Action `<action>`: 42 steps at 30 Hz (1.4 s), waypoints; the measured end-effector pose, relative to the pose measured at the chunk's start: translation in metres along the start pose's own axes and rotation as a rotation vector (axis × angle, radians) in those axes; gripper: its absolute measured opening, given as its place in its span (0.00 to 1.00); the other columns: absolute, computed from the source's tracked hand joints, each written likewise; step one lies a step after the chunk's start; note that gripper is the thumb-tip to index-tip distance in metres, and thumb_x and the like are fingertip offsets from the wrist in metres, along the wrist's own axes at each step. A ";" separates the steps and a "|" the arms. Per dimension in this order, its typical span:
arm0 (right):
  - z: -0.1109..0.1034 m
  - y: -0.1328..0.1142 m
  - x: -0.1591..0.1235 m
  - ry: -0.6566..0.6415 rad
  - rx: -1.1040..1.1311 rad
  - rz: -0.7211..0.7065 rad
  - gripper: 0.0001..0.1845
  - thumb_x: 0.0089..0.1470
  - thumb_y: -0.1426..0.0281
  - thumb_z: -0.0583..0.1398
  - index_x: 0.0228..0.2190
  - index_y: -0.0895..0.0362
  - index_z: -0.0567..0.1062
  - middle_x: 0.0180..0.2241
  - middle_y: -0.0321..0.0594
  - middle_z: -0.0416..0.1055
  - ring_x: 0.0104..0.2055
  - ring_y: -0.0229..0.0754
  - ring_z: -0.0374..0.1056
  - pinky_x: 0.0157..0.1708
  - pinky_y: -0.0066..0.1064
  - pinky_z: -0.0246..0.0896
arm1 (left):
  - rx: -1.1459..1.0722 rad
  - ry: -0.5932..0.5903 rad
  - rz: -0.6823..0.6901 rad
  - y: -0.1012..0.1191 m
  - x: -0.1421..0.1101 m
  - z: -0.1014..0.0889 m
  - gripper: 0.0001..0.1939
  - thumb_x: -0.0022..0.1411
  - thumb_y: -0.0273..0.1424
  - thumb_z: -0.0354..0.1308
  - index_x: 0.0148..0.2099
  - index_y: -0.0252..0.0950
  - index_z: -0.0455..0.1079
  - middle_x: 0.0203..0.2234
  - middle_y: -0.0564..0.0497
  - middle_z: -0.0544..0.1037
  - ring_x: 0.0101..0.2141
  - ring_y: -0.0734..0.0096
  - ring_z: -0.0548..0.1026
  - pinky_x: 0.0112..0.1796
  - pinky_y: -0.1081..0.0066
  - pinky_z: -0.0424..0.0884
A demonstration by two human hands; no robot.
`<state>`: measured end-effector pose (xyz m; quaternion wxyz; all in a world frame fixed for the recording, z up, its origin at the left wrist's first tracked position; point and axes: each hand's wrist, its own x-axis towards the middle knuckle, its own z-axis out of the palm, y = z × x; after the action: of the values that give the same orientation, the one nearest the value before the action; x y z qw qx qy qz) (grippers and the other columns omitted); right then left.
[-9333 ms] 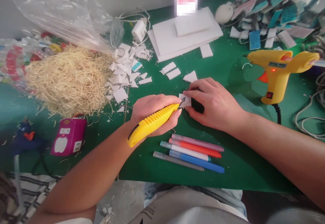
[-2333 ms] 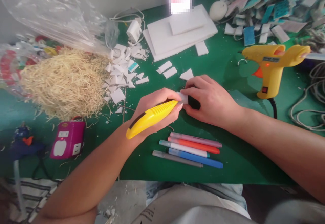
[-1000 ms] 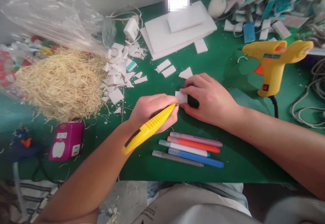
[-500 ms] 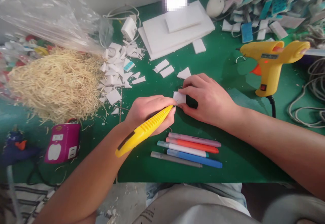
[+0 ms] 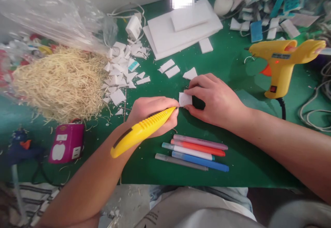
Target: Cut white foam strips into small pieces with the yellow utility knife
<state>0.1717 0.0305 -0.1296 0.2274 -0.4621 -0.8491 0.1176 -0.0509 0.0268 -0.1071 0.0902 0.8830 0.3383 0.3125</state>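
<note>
In the head view, my left hand (image 5: 155,112) is closed around a yellow utility knife (image 5: 144,129). The knife's tip end points up and right; its blade is hidden by my fingers. My right hand (image 5: 213,95) pinches a small white foam board piece (image 5: 185,99) at its right side, with thumb below and fingers above. My left fingertips touch or nearly touch that piece's lower left corner. A white offcut (image 5: 190,73) lies just beyond my right fingers, and two white strips (image 5: 169,68) rest further left.
Several markers (image 5: 196,152) lie below my hands. At the right stands a yellow glue gun (image 5: 280,62) with its red light lit. White scraps (image 5: 117,79) and wood shavings (image 5: 60,83) heap at left, near a magenta box (image 5: 66,143). White boards (image 5: 178,35) lie behind.
The knife's rear end has swung slightly down and left in my left hand. The whole view has shifted a little. My right hand keeps its pinch on the white piece.
</note>
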 end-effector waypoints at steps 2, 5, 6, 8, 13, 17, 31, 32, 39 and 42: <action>0.001 0.000 0.000 0.015 -0.008 -0.002 0.12 0.55 0.69 0.63 0.40 0.58 0.82 0.44 0.51 0.76 0.46 0.55 0.67 0.42 0.47 0.68 | -0.015 0.057 -0.027 0.001 0.001 0.000 0.05 0.64 0.27 0.59 0.38 0.38 0.77 0.31 0.55 0.85 0.29 0.75 0.82 0.35 0.78 0.80; 0.001 0.000 -0.001 0.021 -0.008 -0.008 0.11 0.55 0.69 0.62 0.39 0.58 0.82 0.44 0.51 0.76 0.46 0.55 0.67 0.41 0.47 0.68 | -0.067 0.126 -0.067 0.003 0.003 0.003 0.05 0.65 0.28 0.60 0.40 0.37 0.78 0.32 0.54 0.86 0.30 0.75 0.83 0.36 0.79 0.80; 0.001 0.000 -0.001 0.018 -0.007 -0.010 0.11 0.56 0.69 0.62 0.39 0.58 0.82 0.44 0.52 0.76 0.46 0.54 0.67 0.41 0.47 0.68 | -0.080 0.134 -0.079 0.004 0.004 0.004 0.05 0.66 0.28 0.59 0.40 0.37 0.78 0.32 0.53 0.86 0.30 0.75 0.83 0.37 0.79 0.80; 0.000 0.001 0.000 0.013 -0.005 -0.019 0.11 0.57 0.68 0.62 0.39 0.58 0.82 0.44 0.52 0.75 0.46 0.54 0.67 0.41 0.47 0.68 | -0.084 0.112 -0.097 0.005 0.003 0.007 0.06 0.66 0.29 0.59 0.40 0.36 0.78 0.34 0.53 0.86 0.30 0.74 0.83 0.38 0.79 0.80; -0.001 0.001 0.001 -0.003 0.010 -0.021 0.11 0.57 0.68 0.61 0.39 0.57 0.82 0.44 0.52 0.75 0.47 0.55 0.67 0.42 0.47 0.68 | -0.060 0.051 -0.133 0.005 0.002 0.010 0.07 0.67 0.29 0.59 0.42 0.37 0.79 0.36 0.52 0.86 0.32 0.73 0.83 0.40 0.77 0.80; 0.000 0.002 0.000 -0.010 0.019 -0.014 0.11 0.57 0.68 0.61 0.40 0.58 0.82 0.44 0.53 0.75 0.47 0.56 0.66 0.42 0.48 0.67 | -0.080 0.058 -0.138 0.002 0.002 0.015 0.07 0.67 0.30 0.60 0.42 0.36 0.79 0.36 0.52 0.86 0.32 0.73 0.83 0.39 0.77 0.80; -0.002 0.002 0.000 -0.028 0.007 -0.032 0.11 0.57 0.69 0.61 0.40 0.58 0.81 0.44 0.52 0.75 0.47 0.56 0.66 0.43 0.49 0.68 | -0.101 0.059 -0.038 0.004 0.003 0.018 0.05 0.67 0.28 0.60 0.43 0.35 0.78 0.38 0.50 0.86 0.34 0.72 0.84 0.41 0.76 0.81; -0.001 0.002 0.000 -0.028 0.002 -0.028 0.11 0.57 0.69 0.61 0.40 0.58 0.81 0.45 0.52 0.75 0.47 0.56 0.66 0.43 0.49 0.68 | -0.106 0.064 -0.022 0.004 0.004 0.018 0.05 0.67 0.27 0.60 0.44 0.35 0.77 0.38 0.49 0.86 0.35 0.72 0.84 0.42 0.77 0.80; -0.001 0.000 0.001 -0.035 -0.019 -0.016 0.11 0.56 0.69 0.62 0.40 0.58 0.81 0.45 0.52 0.75 0.47 0.57 0.67 0.43 0.48 0.68 | -0.056 0.061 0.043 0.007 0.008 0.018 0.06 0.66 0.23 0.58 0.42 0.37 0.76 0.33 0.52 0.85 0.31 0.72 0.83 0.36 0.76 0.79; -0.002 0.000 0.001 -0.039 -0.013 -0.015 0.11 0.56 0.68 0.62 0.40 0.58 0.81 0.45 0.52 0.75 0.47 0.56 0.66 0.42 0.49 0.67 | -0.022 0.040 0.022 0.009 0.007 0.015 0.06 0.66 0.25 0.57 0.39 0.36 0.76 0.31 0.52 0.84 0.30 0.73 0.82 0.34 0.76 0.78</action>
<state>0.1722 0.0311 -0.1279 0.2084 -0.4551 -0.8575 0.1193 -0.0333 0.0253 -0.1120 0.0899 0.8791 0.3270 0.3350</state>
